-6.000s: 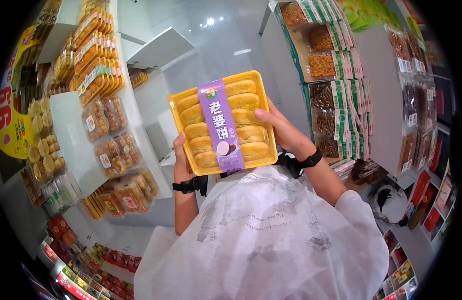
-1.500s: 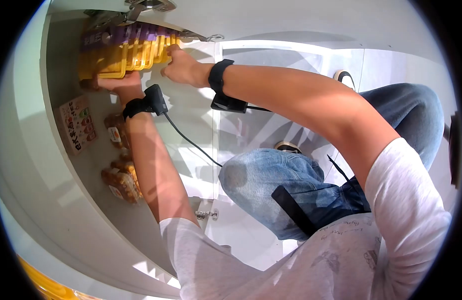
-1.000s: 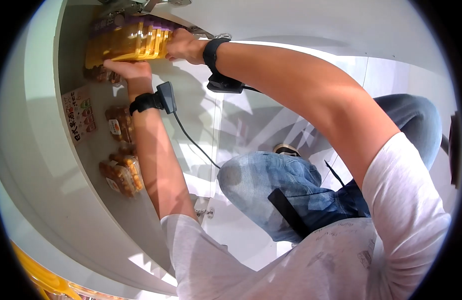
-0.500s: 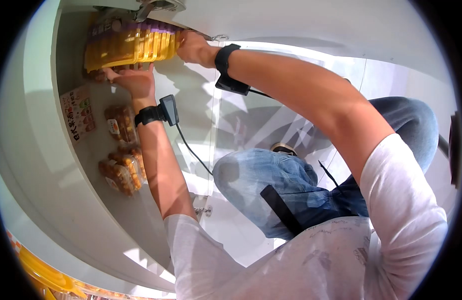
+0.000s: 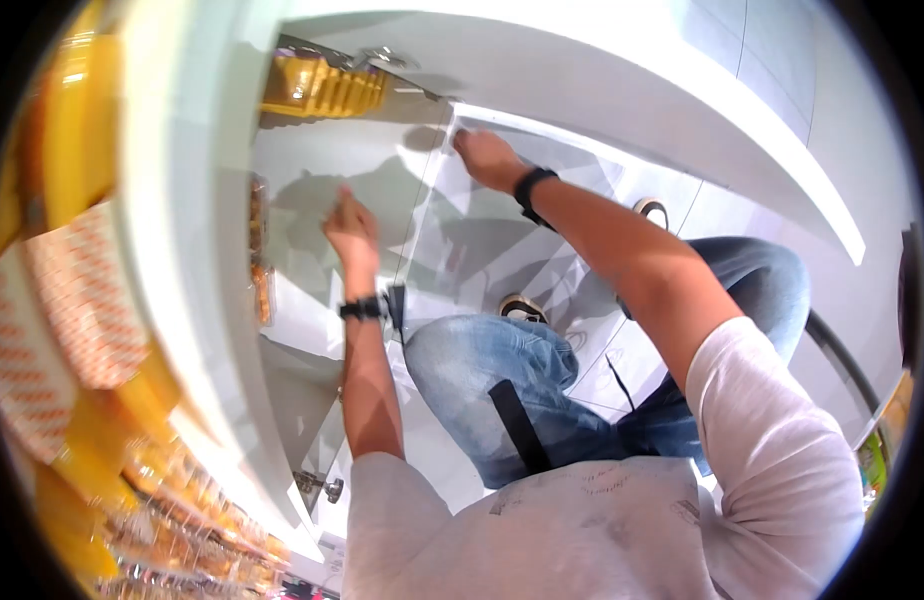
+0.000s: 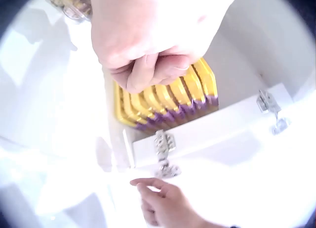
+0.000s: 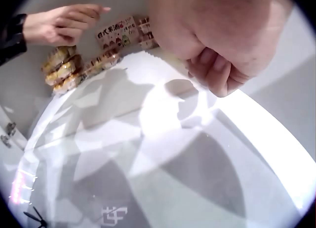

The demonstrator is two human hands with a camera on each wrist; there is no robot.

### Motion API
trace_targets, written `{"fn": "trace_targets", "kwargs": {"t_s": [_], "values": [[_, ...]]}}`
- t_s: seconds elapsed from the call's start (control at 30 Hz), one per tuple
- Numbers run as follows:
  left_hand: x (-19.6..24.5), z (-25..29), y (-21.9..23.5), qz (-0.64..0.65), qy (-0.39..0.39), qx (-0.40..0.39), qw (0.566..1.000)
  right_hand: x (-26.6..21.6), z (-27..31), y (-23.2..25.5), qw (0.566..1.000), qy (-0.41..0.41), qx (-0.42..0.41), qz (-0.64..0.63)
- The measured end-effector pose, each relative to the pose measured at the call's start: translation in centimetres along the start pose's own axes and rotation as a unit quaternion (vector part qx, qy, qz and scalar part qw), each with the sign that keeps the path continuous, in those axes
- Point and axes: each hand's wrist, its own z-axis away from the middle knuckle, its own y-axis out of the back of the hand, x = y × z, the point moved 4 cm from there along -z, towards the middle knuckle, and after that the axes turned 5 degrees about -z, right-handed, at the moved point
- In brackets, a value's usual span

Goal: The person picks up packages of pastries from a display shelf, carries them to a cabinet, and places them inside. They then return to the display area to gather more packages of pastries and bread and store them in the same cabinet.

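Note:
My left hand (image 5: 352,235) is in front of the cabinet opening, its fingers loosely bent with nothing in them. To its right, near the cabinet door, my right hand (image 5: 489,158) is loosely curled and also holds nothing. Yellow trays (image 5: 332,88) of pastries with purple bands stand in a row in the cabinet, apart from both hands. In the left wrist view the left hand (image 6: 153,35) covers part of the tray row (image 6: 168,102), and the right hand (image 6: 165,203) shows below the door hinge (image 6: 163,144). The left hand (image 7: 64,25) appears beside the right hand (image 7: 222,40) in the right wrist view.
The white cabinet door (image 5: 582,90) swings out along the top right. Clear packs (image 7: 64,70) of baked goods and a printed card (image 7: 116,33) are inside the cabinet. Packaged goods (image 5: 182,470) line the counter at left. Bent knees in jeans (image 5: 492,380) are below the hands.
Both hands have left the yellow trays they were touching and drawn back from the cabinet. The head view has shifted, so the counter goods now show at left. Earlier, both hands held one tray.

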Motion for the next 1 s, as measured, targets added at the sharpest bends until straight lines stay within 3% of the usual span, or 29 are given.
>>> {"fn": "trace_targets", "kwargs": {"t_s": [0.03, 0.07, 0.1, 0.13, 0.17, 0.2, 0.23, 0.27, 0.3, 0.33, 0.4, 0.47, 0.5, 0.57, 0.67, 0.7, 0.73, 0.77, 0.8, 0.83, 0.87, 0.9, 1.0], "values": [[-1.4, 1.8, 0.3, -0.027, 0.074, 0.01, 0.997, 0.4, 1.1, 0.4, 1.0, -0.003, 0.01, 0.018], [-1.7, 4.2, 0.4, -0.134, 0.126, -0.03, 0.982, 0.9, 3.1, 0.6, 0.999, -0.01, 0.019, 0.038], [-3.7, 6.3, 1.9, -0.192, 0.071, -0.118, 0.972, 3.3, 4.5, -0.5, 0.997, -0.02, 0.015, 0.067], [-4.0, 7.9, 3.0, -0.315, 0.033, -0.149, 0.937, 5.4, 5.6, -2.3, 0.982, -0.03, -0.041, 0.181], [-4.0, 9.9, 3.5, -0.296, 0.111, -0.18, 0.931, 6.3, 7.2, -1.6, 0.979, -0.082, -0.102, 0.156], [-7.3, 11.5, 5.7, -0.272, 0.085, -0.182, 0.941, 6.2, 8.5, -0.4, 0.967, -0.161, -0.135, 0.145], [-5.8, 13.1, 5.8, -0.225, 0.173, -0.181, 0.942, 5.7, 9.7, 0.9, 0.951, -0.192, -0.176, 0.169], [-5.4, 15.2, 6.5, -0.158, 0.172, -0.179, 0.956, 4.5, 11.8, 2.3, 0.943, -0.21, -0.167, 0.195], [-7.2, 17.5, 8.2, -0.087, 0.226, -0.133, 0.961, 3.1, 13.5, 3.6, 0.944, -0.186, -0.161, 0.217], [-3.9, 19.8, 7.5, -0.182, 0.184, -0.137, 0.956, 1.9, 14.6, 4.7, 0.941, -0.175, -0.19, 0.217], [-1.1, 21.6, 7.1, -0.144, 0.179, -0.084, 0.97, 0.0, 16.0, 5.7, 0.937, -0.159, -0.205, 0.233], [-4.9, 23.6, 9.6, -0.203, 0.154, -0.049, 0.966, -3.2, 16.4, 7.4, 0.955, -0.1, -0.173, 0.22], [-6.5, 27.5, 10.5, -0.271, 0.121, -0.02, 0.955, -4.6, 20.3, 7.4, 0.956, -0.088, -0.185, 0.211], [-2.2, 30.9, 11.5, -0.257, 0.107, 0.011, 0.96, -10.4, 23.1, 9.5, 0.963, -0.047, -0.181, 0.192], [5.8, 36.4, 11.7, -0.239, 0.099, 0.035, 0.965, -17.4, 28.2, 14.1, 0.953, -0.009, -0.26, 0.154], [8.3, 38.0, 11.6, -0.255, 0.086, 0.014, 0.963, -18.1, 30.2, 15.0, 0.937, 0.028, -0.29, 0.195], [12.2, 41.4, 10.3, -0.274, 0.057, 0.003, 0.96, -20.1, 33.5, 19.0, 0.947, 0.03, -0.253, 0.196], [12.6, 42.8, 10.5, -0.291, 0.059, -0.019, 0.955, -21.8, 34.9, 21.0, 0.949, -0.003, -0.241, 0.202], [14.3, 43.9, 11.0, -0.282, 0.055, 0.004, 0.958, -19.7, 36.1, 20.3, 0.931, 0.006, -0.255, 0.262], [16.1, 45.9, 11.2, -0.288, 0.018, -0.009, 0.958, -21.0, 37.3, 22.2, 0.948, 0.028, -0.22, 0.227], [18.5, 51.9, 11.4, -0.283, 0.0, -0.002, 0.959, -24.0, 40.2, 24.6, 0.955, 0.061, -0.211, 0.199], [19.7, 54.3, 11.8, -0.238, 0.075, -0.025, 0.968, -25.3, 41.1, 25.7, 0.959, 0.083, -0.193, 0.192], [19.7, 59.8, 13.9, -0.212, 0.12, 0.024, 0.97, -30.4, 42.6, 27.9, 0.978, 0.123, -0.119, 0.116]]}}
